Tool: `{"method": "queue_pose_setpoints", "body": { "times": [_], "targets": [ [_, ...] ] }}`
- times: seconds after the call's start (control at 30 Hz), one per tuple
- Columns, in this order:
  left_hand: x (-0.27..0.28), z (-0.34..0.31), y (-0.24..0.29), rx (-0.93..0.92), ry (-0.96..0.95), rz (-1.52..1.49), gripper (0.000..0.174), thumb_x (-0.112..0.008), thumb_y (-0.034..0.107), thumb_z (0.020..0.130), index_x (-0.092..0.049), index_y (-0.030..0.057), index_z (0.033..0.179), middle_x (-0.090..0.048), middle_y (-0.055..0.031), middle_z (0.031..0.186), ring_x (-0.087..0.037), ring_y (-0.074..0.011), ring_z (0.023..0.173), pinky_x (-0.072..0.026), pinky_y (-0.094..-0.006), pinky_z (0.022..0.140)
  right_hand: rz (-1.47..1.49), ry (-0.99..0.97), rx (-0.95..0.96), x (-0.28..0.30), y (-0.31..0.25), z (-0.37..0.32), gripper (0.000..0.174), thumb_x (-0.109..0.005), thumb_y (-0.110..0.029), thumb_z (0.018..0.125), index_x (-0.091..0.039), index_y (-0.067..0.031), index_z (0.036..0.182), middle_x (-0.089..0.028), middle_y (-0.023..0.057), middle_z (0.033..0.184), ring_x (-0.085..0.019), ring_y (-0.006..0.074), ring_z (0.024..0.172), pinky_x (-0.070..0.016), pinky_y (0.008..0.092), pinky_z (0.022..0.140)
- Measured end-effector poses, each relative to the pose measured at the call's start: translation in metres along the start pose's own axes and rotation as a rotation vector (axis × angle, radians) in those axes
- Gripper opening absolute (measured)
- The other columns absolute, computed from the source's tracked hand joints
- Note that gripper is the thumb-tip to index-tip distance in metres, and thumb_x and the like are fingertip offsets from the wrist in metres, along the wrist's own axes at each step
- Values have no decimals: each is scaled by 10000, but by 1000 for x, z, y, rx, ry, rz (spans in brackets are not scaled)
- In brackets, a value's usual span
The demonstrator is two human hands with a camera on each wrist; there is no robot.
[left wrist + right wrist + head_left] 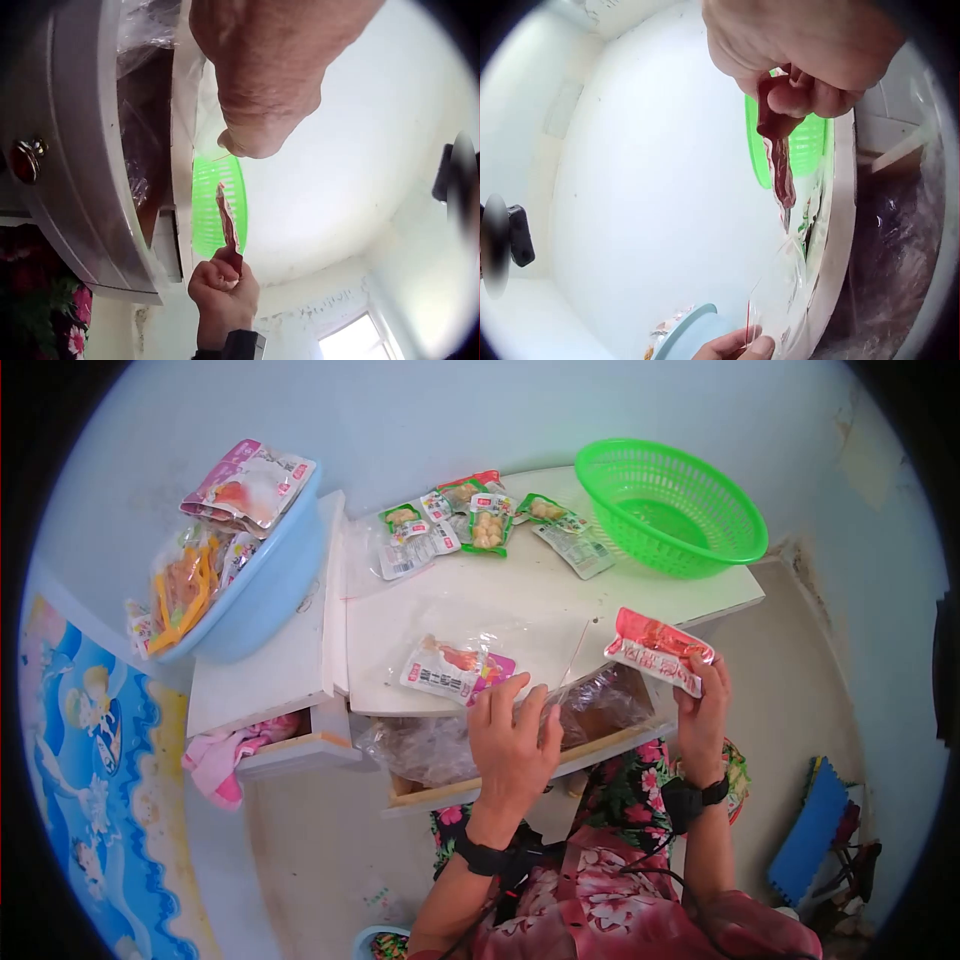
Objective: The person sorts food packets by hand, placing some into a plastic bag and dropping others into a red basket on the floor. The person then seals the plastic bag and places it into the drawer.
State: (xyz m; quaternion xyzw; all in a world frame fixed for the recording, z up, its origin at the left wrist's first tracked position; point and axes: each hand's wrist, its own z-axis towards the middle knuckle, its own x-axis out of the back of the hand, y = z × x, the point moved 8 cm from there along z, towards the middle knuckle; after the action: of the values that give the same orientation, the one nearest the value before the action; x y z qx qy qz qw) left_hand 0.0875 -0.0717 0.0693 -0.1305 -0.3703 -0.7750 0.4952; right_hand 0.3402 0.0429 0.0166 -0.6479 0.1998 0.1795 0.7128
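My right hand (705,705) pinches a red and white snack packet (655,648) by its right end, held up in front of the table's right side. In the right wrist view this packet (781,176) hangs edge-on below the fingers. My left hand (515,740) is at the table's front edge, and its thumb and fingertips (761,346) pinch the edge of a clear plastic bag (778,281) with a thin red line along it. Close by the left fingers, a white and purple snack packet (445,668) lies on the table under the clear film.
Several small snack packets (488,525) lie at the back of the white table (450,585). A green basket (690,540) stands back right. At left, a blue basin (265,595) holds more packets. Below, an open drawer (620,730) contains crumpled clear plastic; a pink cloth (225,760) hangs from another drawer.
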Motion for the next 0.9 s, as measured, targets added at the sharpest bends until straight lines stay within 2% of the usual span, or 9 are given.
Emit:
{"method": "queue_pose_setpoints", "body": {
  "times": [0.13, 0.23, 0.33, 0.43, 0.53, 0.63, 0.73, 0.83, 0.9],
  "targets": [
    [2, 6, 6, -30, -50, 51, 292, -750, 126, 779, -660, 24, 1037, -615, -118, 1146, -560, -333, 1035, -446, -462, 923, -167, 114, -11, -11, 1, 13, 73, -634, -125, 961, -623, -75, 1013, -681, -11, 873, -556, 17, 606, -329, 174, 438],
    [-10, 0, 0, -16, -125, 61, 309, -746, 125, 780, -653, 25, 1057, -616, -120, 1149, -558, -328, 1051, -438, -460, 936, -212, 16, -35, -20, 13, 26, 77, -632, -97, 962, -609, -56, 1023, -681, 9, 872, -538, 36, 534, -324, 185, 411],
    [-12, -1, 0, -9, -174, 69, 306, -729, 106, 797, -645, 23, 1079, -619, -117, 1150, -562, -317, 1060, -431, -452, 944, -223, -43, -22, -21, 24, 36, 118, -621, -81, 965, -580, -33, 1064, -677, 24, 868, -517, 57, 473, -357, 184, 412],
    [-11, -1, 0, -14, -194, 79, 293, -723, 100, 805, -645, 20, 1077, -623, -114, 1142, -564, -315, 1054, -430, -448, 947, -203, -13, -79, -22, 25, 35, 156, -609, -77, 971, -547, -6, 1095, -670, 40, 859, -531, 68, 468, -374, 186, 416],
    [-11, -1, 0, -19, -197, 71, 285, -719, 98, 811, -648, 19, 1075, -628, -113, 1139, -565, -314, 1047, -431, -444, 942, -233, -36, -59, -15, 31, 39, 173, -601, -71, 973, -530, 19, 1103, -674, 79, 889, -587, 88, 513, -395, 193, 428],
    [-11, -1, 3, -18, -196, 82, 281, -717, 99, 815, -653, 18, 1076, -634, -112, 1143, -567, -315, 1041, -435, -442, 934, -187, -47, -51, -13, 33, 40, 212, -591, -73, 980, -519, 47, 1139, -680, 121, 933, -667, 131, 630, -484, 212, 486],
    [-12, -2, 4, -25, -188, 81, 282, -716, 99, 817, -656, 17, 1080, -638, -112, 1149, -571, -318, 1037, -439, -443, 926, -127, 9, 27, -11, 31, 46, 310, -581, -65, 982, -493, 61, 1252, -676, 146, 995, -705, 171, 764, -559, 245, 562],
    [-11, -2, 3, -33, -183, 75, 295, -719, 102, 816, -658, 16, 1092, -638, -114, 1153, -576, -321, 1046, -443, -444, 927, -113, 28, 147, -22, 18, 43, 410, -571, -51, 982, -447, 37, 1363, -666, 162, 1056, -712, 190, 854, -597, 270, 657],
    [-10, -4, 2, -22, -197, 67, 312, -727, 109, 812, -658, 12, 1101, -637, -117, 1158, -581, -323, 1056, -444, -442, 935, -393, 32, 142, -21, 10, 39, 422, -575, -30, 970, -465, 9, 1376, -666, 141, 1014, -701, 173, 823, -578, 275, 656]
  ]
}}
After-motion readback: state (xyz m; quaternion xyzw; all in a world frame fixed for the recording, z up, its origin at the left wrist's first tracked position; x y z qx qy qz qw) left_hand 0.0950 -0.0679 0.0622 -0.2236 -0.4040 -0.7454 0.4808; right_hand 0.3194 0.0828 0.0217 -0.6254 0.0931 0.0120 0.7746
